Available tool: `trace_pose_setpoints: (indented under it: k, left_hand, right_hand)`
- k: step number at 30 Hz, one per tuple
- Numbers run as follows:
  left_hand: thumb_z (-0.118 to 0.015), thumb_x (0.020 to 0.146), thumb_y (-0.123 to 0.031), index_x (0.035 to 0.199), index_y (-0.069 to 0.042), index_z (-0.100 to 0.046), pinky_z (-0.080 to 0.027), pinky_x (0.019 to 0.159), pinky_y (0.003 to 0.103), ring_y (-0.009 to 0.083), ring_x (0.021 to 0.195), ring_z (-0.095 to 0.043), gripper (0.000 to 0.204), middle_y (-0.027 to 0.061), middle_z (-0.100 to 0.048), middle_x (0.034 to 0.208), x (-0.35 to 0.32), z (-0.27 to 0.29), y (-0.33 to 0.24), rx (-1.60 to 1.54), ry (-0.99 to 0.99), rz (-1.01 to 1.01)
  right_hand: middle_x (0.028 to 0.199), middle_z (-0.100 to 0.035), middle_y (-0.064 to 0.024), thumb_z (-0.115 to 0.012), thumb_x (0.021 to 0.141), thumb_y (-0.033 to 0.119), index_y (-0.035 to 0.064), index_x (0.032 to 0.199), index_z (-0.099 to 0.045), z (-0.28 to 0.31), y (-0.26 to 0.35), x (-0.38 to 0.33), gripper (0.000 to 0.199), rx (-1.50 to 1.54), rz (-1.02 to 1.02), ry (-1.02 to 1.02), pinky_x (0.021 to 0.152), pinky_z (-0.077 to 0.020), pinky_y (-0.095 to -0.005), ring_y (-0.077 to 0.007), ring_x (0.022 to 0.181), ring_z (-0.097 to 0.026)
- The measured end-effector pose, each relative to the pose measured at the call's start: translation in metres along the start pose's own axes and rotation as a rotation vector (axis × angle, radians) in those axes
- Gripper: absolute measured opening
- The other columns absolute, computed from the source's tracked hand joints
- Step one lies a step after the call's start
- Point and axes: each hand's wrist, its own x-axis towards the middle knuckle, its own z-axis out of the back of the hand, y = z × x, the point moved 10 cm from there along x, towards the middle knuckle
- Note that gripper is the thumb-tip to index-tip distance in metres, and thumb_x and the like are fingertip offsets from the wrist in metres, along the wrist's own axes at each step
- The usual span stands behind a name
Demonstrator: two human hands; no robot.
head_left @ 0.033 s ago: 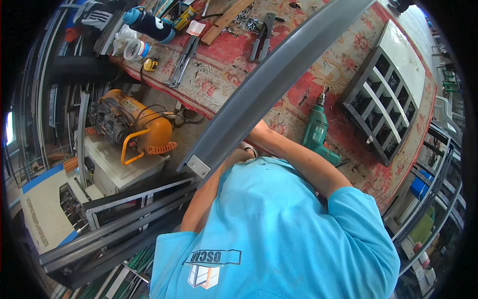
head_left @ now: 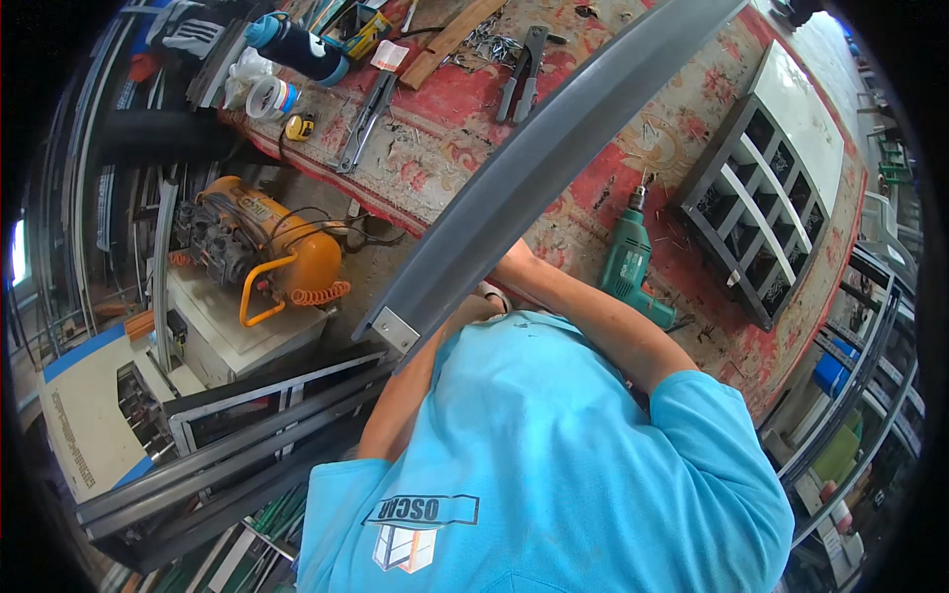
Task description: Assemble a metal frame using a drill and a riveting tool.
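A long dark grey metal profile [head_left: 539,163] runs slantwise in front of me, from close by my left arm to the far right. At its near end sits a small silver plate [head_left: 396,332] with holes. My right hand [head_left: 513,259] reaches the profile's underside; only its wrist side shows. My left forearm [head_left: 420,381] passes under the near end, and that hand is hidden behind the profile. The fingers of both hands are out of sight. A green power drill [head_left: 629,259] lies on the table to the right of the profile.
The table wears a red floral cloth [head_left: 415,168]. On it are a plier-like tool [head_left: 524,74], a long-handled tool [head_left: 368,119], a wooden strip [head_left: 450,44], a tape measure [head_left: 299,127], a bottle [head_left: 297,51] and a dark slatted frame [head_left: 766,188]. An orange compressor [head_left: 287,237] stands left, above metal profiles [head_left: 247,465].
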Motion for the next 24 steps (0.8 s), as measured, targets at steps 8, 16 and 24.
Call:
trace_pose_setpoints:
  k: [8,16,24]
  left_hand:
    - [-0.082,0.076,-0.029,0.107,-0.005,-0.067,-0.052,0.078,0.034,0.0187,0.087,-0.066,0.042,0.0081,-0.067,0.095,-0.177,0.091,-0.009,-0.046,-0.066,0.004]
    - [-0.083,0.075,-0.025,0.107,-0.005,-0.067,-0.052,0.08,0.034,0.0187,0.088,-0.066,0.041,0.008,-0.067,0.096,-0.175,0.099,-0.014,-0.104,-0.123,-0.002]
    - [-0.083,0.074,-0.021,0.107,-0.005,-0.066,-0.052,0.081,0.035,0.0187,0.089,-0.065,0.04,0.0079,-0.068,0.096,-0.159,0.1,-0.019,-0.162,-0.159,-0.018]
  right_hand:
    - [0.106,-0.065,-0.0121,-0.069,0.071,0.01,0.0105,0.105,-0.068,-0.018,-0.019,-0.014,0.034,-0.376,-0.08,0.057,0.089,-0.0467,-0.0415,-0.0297,0.106,-0.06]
    - [0.106,-0.065,-0.0129,-0.066,0.07,0.007,0.0123,0.108,-0.069,-0.002,-0.011,-0.014,0.038,-0.308,-0.183,0.002,0.083,-0.0438,-0.0422,-0.0305,0.103,-0.058]
    - [0.108,-0.065,-0.0234,-0.054,0.084,0.005,0.0037,0.114,-0.064,0.068,-0.025,-0.019,0.031,-0.246,-0.128,-0.098,0.087,-0.0516,-0.0476,-0.0409,0.099,-0.063]
